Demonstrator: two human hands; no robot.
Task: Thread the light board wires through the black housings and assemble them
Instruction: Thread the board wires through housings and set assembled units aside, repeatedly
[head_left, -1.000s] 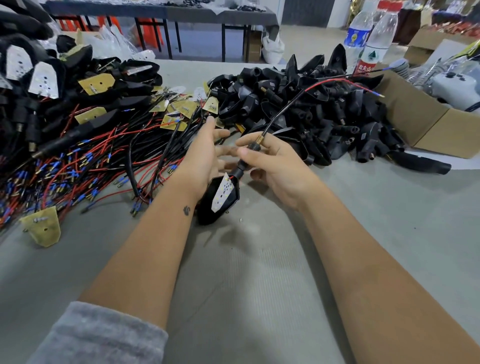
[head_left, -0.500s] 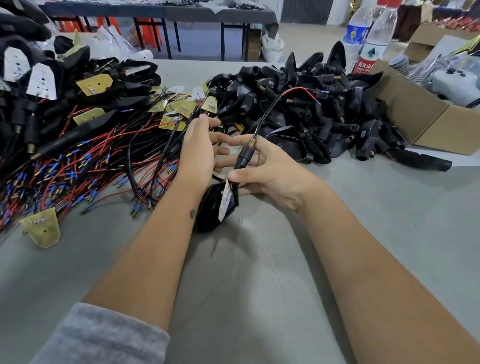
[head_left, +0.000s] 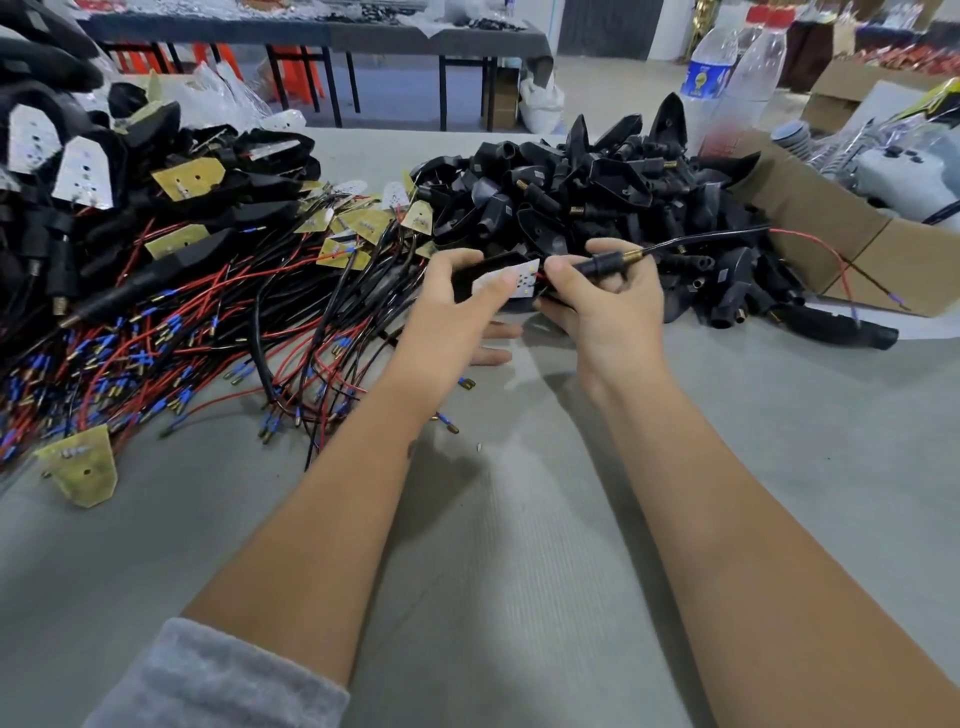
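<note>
Above the grey tabletop, in the one head view I have, both hands are raised and meet on a single black housing. My left hand is closed around the housing's left end, thumb lying over the white light board seated in its open face, with two lower fingers left loose and pointing right. My right hand grips the housing's stem — thumb on top, fingers curled beneath — and a brass threaded tip pokes out past the fingers. From that tip the wires run out to the right in a black sleeve, then split; the red one arcs over the cardboard box and droops down. A short bit of red shows between board and stem, though I cannot tell how fully the board sits in the housing.

Behind the hands lies a heap of empty black housings, spilling rightward toward the box. To the left, a tangle of red and black wires with blue terminals spreads across the tabletop, yellow boards scattered among them, and one yellow board lies apart at the near left edge. Far left is a stack of housings with white boards already fitted. Two plastic bottles stand behind the heap — blurred, labels unreadable. A grey sleeve covers my left forearm near the bottom edge.
</note>
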